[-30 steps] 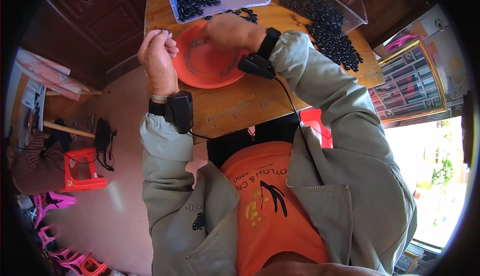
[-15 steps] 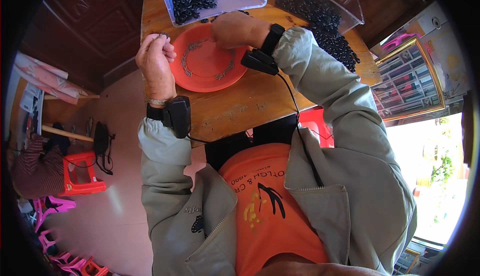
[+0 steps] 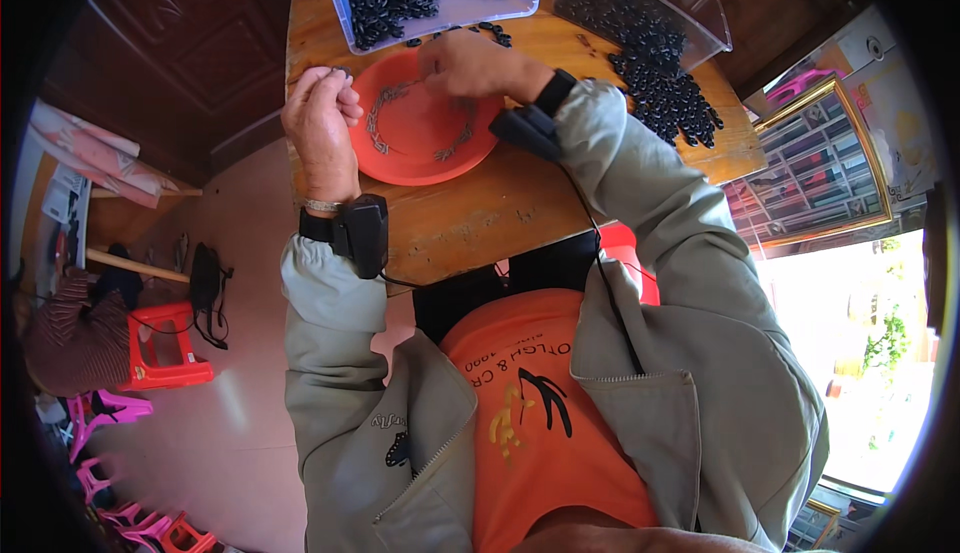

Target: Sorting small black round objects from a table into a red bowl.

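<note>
My left hand (image 3: 322, 123) is raised at the left rim of a round orange-red plate (image 3: 420, 138). Its fingers are curled together, with a small black piece (image 3: 344, 70) just showing at the fingertips. Over the far right part of the plate is my right hand (image 3: 482, 65), fingers bunched and pointing down, slightly smeared by motion. Whatever it pinches is hidden. Small grey metal pieces (image 3: 374, 125) lie in a loose ring on the plate.
Beyond the plate, a clear plastic bin (image 3: 490, 15) holds many black oval pieces. Another clear bin (image 3: 705, 23) lies tipped at the right, black pieces (image 3: 670, 103) spilling onto the wooden table (image 3: 460, 233). A red stool (image 3: 165, 353) stands on the floor at left.
My right hand has shifted slightly nearer to me over the plate, uncovering several black pieces on the table behind it. My left hand keeps its closed shape beside the rim.
</note>
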Motion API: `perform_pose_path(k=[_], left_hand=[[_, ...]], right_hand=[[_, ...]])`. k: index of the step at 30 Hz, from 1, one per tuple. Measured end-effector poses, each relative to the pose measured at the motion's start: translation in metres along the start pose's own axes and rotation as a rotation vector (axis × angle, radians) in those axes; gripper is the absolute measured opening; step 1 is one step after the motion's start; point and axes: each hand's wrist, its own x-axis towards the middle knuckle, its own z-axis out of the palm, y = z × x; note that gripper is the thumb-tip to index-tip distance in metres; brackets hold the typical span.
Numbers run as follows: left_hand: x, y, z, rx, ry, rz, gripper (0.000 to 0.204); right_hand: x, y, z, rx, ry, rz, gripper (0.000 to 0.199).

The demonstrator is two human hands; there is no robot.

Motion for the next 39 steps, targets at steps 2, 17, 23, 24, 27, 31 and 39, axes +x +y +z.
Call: perform_pose_path(k=[2, 17, 23, 24, 27, 31, 39], left_hand=[[-0.003, 0.001, 0.003, -0.014, -0.031, -0.037, 0.011], [-0.028, -0.001, 0.026, 0.111, -0.273, -0.123, 0.014], [-0.027, -0.012, 0.03, 0.044, -0.228, -0.204, 0.015], [-0.025, -0.013, 0.029, 0.01, -0.167, -0.201, 0.015], [-0.02, -0.008, 0.022, 0.019, -0.149, -0.166, 0.015], [-0.017, -0.006, 0.019, 0.023, -0.138, -0.136, 0.015], [-0.018, -0.009, 0.018, 0.066, -0.132, -0.103, 0.013]], right_hand=[[-0.007, 0.007, -0.002, 0.837, 0.031, 0.174, 0.012], [-0.037, 0.009, 0.0, 1.53, 0.078, 0.069, 0.015], [-0.033, 0.003, 0.007, 1.332, 0.112, 0.085, 0.014], [-0.033, 0.003, 0.008, 1.339, 0.11, 0.092, 0.014], [-0.034, 0.004, 0.004, 0.902, 0.183, 0.069, 0.015], [-0.036, 0.004, 0.001, 0.752, 0.173, -0.036, 0.016], [-0.039, -0.028, 0.004, 0.206, 0.057, -0.263, 0.011]])
